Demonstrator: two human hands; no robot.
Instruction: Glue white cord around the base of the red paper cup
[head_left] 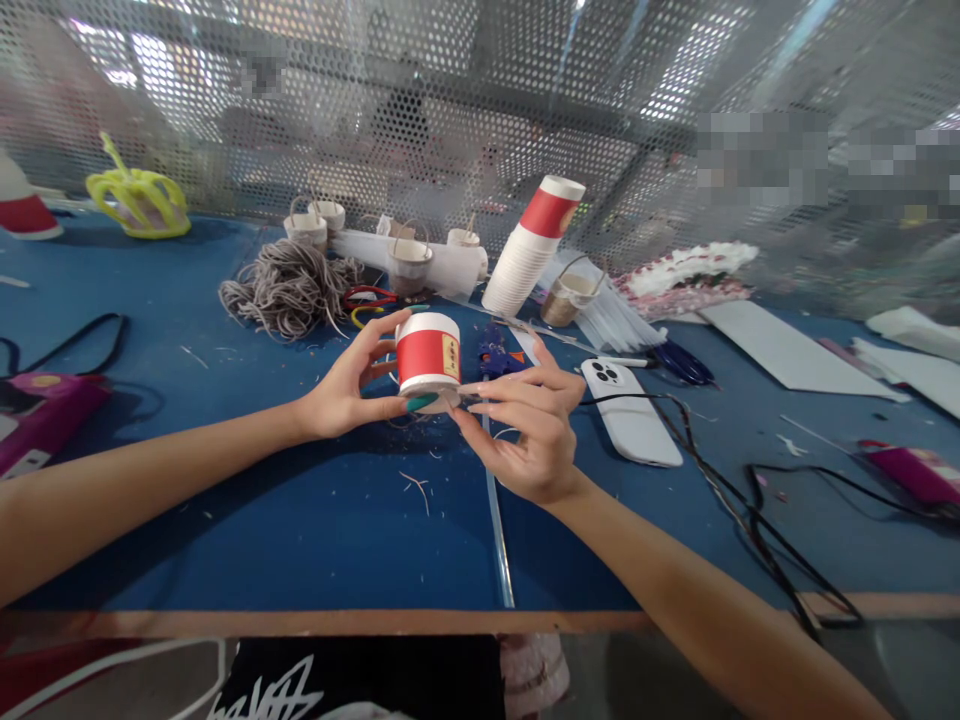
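Observation:
A red and white paper cup [426, 352] is held upside down or tilted above the table; which way its mouth faces I cannot tell. Around its left side curl the fingers and thumb of my left hand [349, 385], closed on it. My right hand [529, 420] pinches at the cup's lower right edge, where a thin pale cord seems to run; the fingertips hide most of it. Just behind my right hand lies a blue glue gun [499, 352], with a clear glue stick [496, 530] stretching toward the table's front edge.
Behind the hands are a bundle of grey cord [289, 285], a leaning stack of paper cups [529, 250] and small cord-handled baskets [410, 265]. A white phone [634, 412] and black cables [694, 450] lie to the right. A perforated metal screen [450, 110] closes off the back.

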